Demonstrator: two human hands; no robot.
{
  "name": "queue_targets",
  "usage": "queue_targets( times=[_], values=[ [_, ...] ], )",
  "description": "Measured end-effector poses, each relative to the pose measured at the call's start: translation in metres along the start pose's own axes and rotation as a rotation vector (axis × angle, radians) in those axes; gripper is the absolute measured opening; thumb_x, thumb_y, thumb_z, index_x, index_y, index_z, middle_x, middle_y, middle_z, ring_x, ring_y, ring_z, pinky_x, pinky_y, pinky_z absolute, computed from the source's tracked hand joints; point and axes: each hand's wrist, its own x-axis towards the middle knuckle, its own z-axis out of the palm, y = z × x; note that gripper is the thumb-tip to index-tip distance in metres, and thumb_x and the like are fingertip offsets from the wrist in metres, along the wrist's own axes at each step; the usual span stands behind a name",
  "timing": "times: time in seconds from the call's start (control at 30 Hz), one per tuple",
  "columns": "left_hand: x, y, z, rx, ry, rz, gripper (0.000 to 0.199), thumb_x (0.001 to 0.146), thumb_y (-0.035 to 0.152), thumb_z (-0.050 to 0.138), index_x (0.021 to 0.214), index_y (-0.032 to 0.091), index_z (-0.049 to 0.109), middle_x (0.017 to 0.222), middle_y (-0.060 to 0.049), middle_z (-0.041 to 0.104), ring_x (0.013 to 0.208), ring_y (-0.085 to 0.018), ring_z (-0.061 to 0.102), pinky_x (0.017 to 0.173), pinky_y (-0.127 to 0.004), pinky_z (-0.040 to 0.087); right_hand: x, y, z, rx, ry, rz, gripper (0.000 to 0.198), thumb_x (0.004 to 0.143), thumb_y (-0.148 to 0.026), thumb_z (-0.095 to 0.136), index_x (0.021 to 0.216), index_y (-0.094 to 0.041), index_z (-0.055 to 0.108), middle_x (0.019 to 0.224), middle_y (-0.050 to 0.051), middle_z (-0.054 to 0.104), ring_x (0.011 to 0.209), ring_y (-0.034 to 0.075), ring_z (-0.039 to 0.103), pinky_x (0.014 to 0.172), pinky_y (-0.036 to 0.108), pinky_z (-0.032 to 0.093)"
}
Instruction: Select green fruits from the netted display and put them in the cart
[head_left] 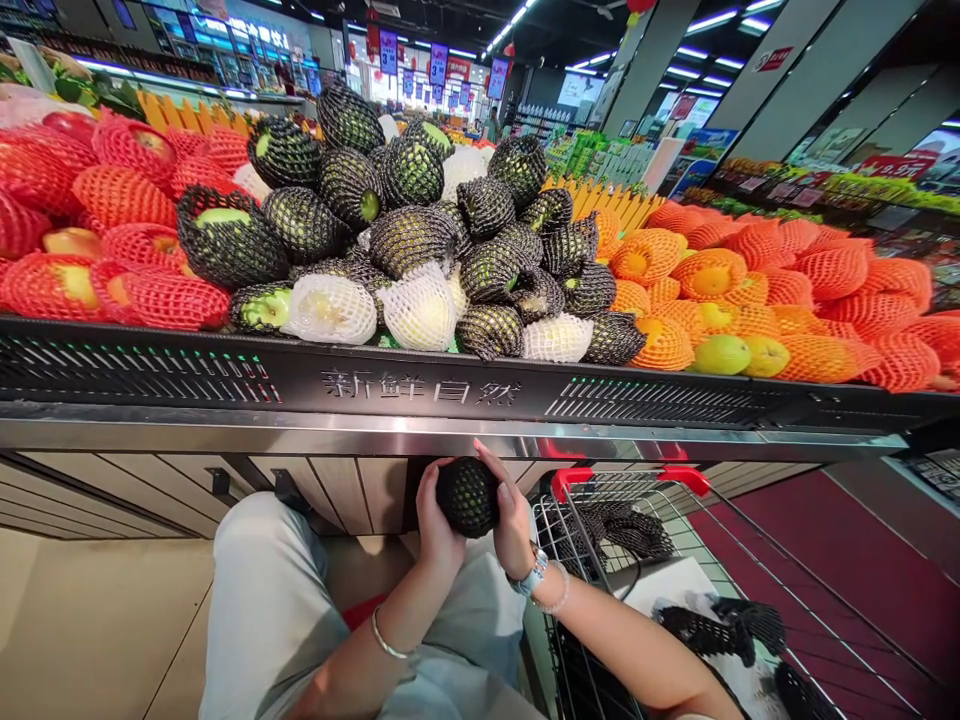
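On the left, red-netted fruit [142,285] is filling one end of the display, sitting behind a black tray wall [300,385] that is running across the view above a steel ledge [187,435]. Below, a pale trouser leg [259,600] is bending close to the wood-slatted front [337,485]. Further along, a heap of black-netted fruit [412,240] is rising in the middle of the display, with a few white-netted pieces [421,308] lying along its front. Under that heap, in front of the ledge, the left hand [439,520], its wrist wearing a bangle [388,640], is cupping one side of a dark netted fruit [467,500]. The right hand [512,525] is pressing its other side, fingers extending upward, so both are grasping it between them. A watch [531,572] and a beaded bracelet [555,590] are circling the right wrist. Just beside, a wire cart [684,480] is holding loose black netting [637,535]. Above it, orange-netted fruit [709,272] is spreading rightward, two bare yellow-green fruits [721,355] resting at its front edge.
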Motion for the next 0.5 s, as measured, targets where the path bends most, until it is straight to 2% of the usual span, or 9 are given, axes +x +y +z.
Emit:
queue_targets(
  times=[0.1,0.17,0.27,0.33,0.43,0.5],
  values=[
    [0.010,-0.001,-0.004,-0.045,0.045,-0.114,0.025,0.070,0.040,0.072,0.083,0.019,0.071,0.080,-0.001,0.072,0.076,-0.019,0.067,0.072,-0.030,0.053,0.001,-0.001,0.000,0.094,0.035,0.041,0.050,0.097,-0.060,0.043,0.138,-0.034,0.057,0.154,0.000,0.047,0.146,0.025,0.037,0.123,0.047,0.025],
    [0.015,0.000,-0.006,-0.033,0.071,-0.113,0.023,0.072,0.040,0.069,0.084,0.020,0.070,0.081,-0.001,0.073,0.076,-0.019,0.068,0.071,-0.029,0.054,0.000,-0.001,0.002,0.166,0.107,0.124,0.052,0.094,-0.062,0.048,0.136,-0.034,0.058,0.154,-0.001,0.047,0.146,0.024,0.037,0.124,0.046,0.023],
    [0.013,0.000,-0.007,0.107,-0.003,0.097,0.027,0.079,0.047,0.065,0.085,0.022,0.071,0.086,-0.001,0.074,0.081,-0.019,0.068,0.074,-0.030,0.054,-0.001,-0.003,0.010,0.365,0.170,0.347,0.051,0.089,-0.067,0.053,0.130,-0.037,0.062,0.144,-0.001,0.058,0.138,0.024,0.047,0.120,0.042,0.033],
    [0.007,-0.001,-0.007,0.197,-0.080,0.240,0.035,0.081,0.056,0.064,0.081,0.021,0.072,0.088,-0.002,0.074,0.087,-0.020,0.068,0.082,-0.032,0.053,-0.002,-0.004,0.014,0.535,0.186,0.484,0.050,0.085,-0.068,0.058,0.123,-0.037,0.067,0.133,-0.001,0.066,0.128,0.023,0.057,0.112,0.039,0.042],
    [-0.002,-0.003,-0.008,0.295,-0.188,0.416,0.050,0.085,0.067,0.054,0.077,0.021,0.072,0.093,-0.005,0.074,0.096,-0.023,0.066,0.094,-0.035,0.050,0.000,-0.006,0.017,0.707,0.211,0.593,0.051,0.077,-0.067,0.067,0.112,-0.031,0.073,0.115,0.000,0.075,0.113,0.023,0.066,0.101,0.035,0.050],
    [-0.005,-0.004,-0.008,0.398,-0.255,0.509,0.050,0.091,0.064,0.047,0.084,0.021,0.073,0.096,-0.006,0.075,0.098,-0.023,0.067,0.095,-0.037,0.049,0.002,-0.007,0.016,0.766,0.232,0.635,0.048,0.074,-0.061,0.071,0.107,-0.027,0.076,0.107,0.000,0.078,0.104,0.021,0.069,0.096,0.033,0.052]
  ],
)
